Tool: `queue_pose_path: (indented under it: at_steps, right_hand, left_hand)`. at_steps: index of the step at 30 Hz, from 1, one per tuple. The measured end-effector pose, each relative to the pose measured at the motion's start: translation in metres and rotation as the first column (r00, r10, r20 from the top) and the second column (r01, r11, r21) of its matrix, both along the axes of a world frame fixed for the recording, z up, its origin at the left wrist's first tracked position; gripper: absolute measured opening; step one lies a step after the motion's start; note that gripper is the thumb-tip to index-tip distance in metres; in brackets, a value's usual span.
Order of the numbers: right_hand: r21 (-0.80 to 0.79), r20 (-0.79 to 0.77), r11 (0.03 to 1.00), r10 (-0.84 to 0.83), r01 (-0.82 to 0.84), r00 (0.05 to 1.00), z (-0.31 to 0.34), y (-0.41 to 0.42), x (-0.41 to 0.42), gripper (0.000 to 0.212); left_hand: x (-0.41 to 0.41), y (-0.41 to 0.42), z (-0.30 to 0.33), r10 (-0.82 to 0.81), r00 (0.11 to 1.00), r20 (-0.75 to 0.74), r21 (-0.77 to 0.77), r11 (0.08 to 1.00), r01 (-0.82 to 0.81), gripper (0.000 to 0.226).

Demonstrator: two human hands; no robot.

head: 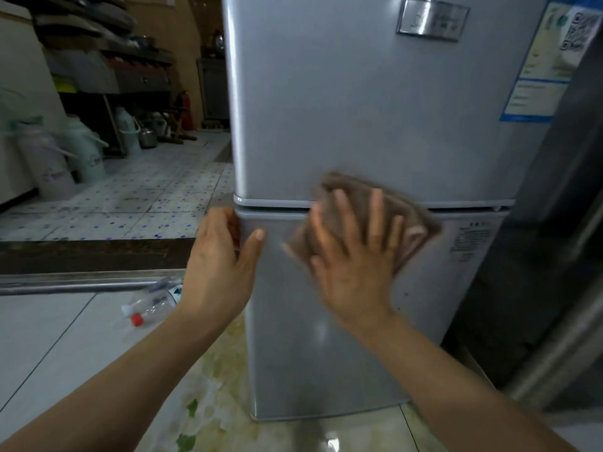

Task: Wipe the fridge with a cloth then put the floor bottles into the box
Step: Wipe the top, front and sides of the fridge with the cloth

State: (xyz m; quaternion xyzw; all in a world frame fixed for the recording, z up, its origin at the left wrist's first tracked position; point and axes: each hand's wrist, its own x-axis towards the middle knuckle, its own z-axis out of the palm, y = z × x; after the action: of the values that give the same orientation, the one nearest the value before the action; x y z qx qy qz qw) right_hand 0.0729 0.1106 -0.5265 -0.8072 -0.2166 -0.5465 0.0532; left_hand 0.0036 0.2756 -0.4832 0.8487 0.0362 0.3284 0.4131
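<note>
Brown folded cloth (365,220) flat under spread right hand (354,256) on silver fridge (375,125), left hand (218,265) gripping door edge.

One view only — the head camera, looking forward and tilted down, close up against the front of the silver fridge (359,109), whose two doors fill the middle and right of the wide-angle frame. Both forearms reach in from the bottom edge, so the lens sits just above and behind the left hand (218,265) and right hand (355,256), near enough that the fingers (375,216) land about mid-frame. Out beyond the left hand's fingertips the view opens onto tiled floor (49,337) and blurred shelving — no second view shares any of it.
</note>
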Motion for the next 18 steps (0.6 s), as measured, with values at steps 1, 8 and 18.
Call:
queue_pose_path:
  at_steps: [1,8,18]
  right_hand:
    - [-0.005,-0.002,1.0,0.03,-0.03,1.0,0.001,0.011,-0.002,0.066]
    - [0.03,-0.028,1.0,0.004,-0.003,1.0,-0.008,-0.061,0.017,0.063]
    - [0.61,-0.112,0.792,0.125,-0.031,0.986,0.005,-0.128,0.041,0.062]
  left_hand:
    - [0.001,0.0,0.0,0.002,1.0,-0.003,0.012,1.0,-0.002,0.022]
    - [0.001,-0.002,-0.008,0.047,0.999,0.024,-0.001,0.999,-0.047,0.019]
    - [0.009,0.009,-0.054,0.017,0.992,0.122,-0.142,0.99,0.001,0.019]
